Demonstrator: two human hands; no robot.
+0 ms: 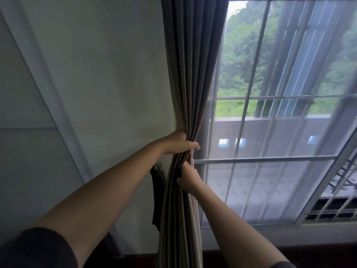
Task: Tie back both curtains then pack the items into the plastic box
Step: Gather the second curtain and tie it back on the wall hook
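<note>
Against the window (270,132), at its left edge: one curtain (193,64), grey-brown, gathered into a tight bunch of pleats that hangs from above and runs down past the sill.
Left hand (179,143): mine, wrapped round the bunch from the wall side of the window, fingers (191,147) closed across the front of the pleats, squeezing them together.
Right hand (188,177): mine, just below the left, on the window side of the bunch, fingertips pinching a fold of the curtain.
Dark strap (157,194): hanging on the wall left of the window, behind the curtain, partly hidden by it; its upper end sits near my left wrist.
Sheer white netting (270,190): drawn across the window, bars showing through it.
Plastic box: not in sight.
</note>
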